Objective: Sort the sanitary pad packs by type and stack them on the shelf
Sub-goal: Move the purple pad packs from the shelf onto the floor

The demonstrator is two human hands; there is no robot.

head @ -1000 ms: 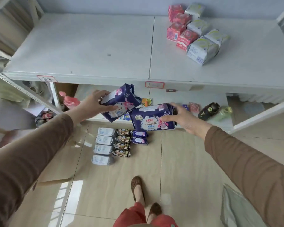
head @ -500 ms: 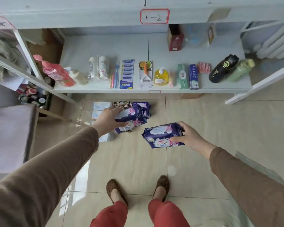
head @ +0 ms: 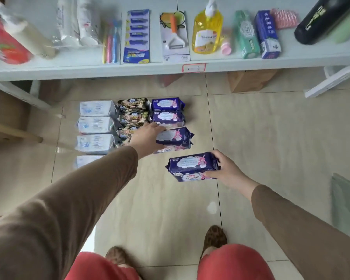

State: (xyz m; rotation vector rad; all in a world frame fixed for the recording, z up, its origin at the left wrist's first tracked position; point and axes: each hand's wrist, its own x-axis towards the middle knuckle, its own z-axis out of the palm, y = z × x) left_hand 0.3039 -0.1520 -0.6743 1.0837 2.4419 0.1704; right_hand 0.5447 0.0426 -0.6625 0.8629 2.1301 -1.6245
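From the head camera, looking down at a tiled floor (head: 170, 209), three columns of pad packs lie side by side below a white shelf (head: 89, 69). The pale blue packs (head: 96, 126) form the left column; its nearest pack is mostly hidden under the left sleeve. The dark gold-printed packs (head: 134, 112) form the middle column, and its nearer packs are covered by the left hand (head: 147, 138), so their number cannot be told. The purple packs (head: 167, 112) form the right column, two lying flat on the floor.

The left hand grips a third purple pack (head: 175, 139) by its left end, just beside the second floor pack. Its fingers wrap the pack's edge, though the fingertips are hidden behind it. Whether this pack touches the floor cannot be told; something pink and white shows under it, too blurred to name.

The right hand (head: 226, 171) holds a fourth purple pack (head: 191, 166) nearer the person, thumb on its front face and fingers curled over the right end. Whether it hangs above the floor or rests on it cannot be told.

On the shelf lie toothbrushes (head: 109, 45), a razor card (head: 136, 37), a peeler (head: 174, 35), a yellow soap bottle (head: 207, 31) and boxes, with blurred items cut off at both ends. The shelf label's (head: 194, 68) writing is hard to read.
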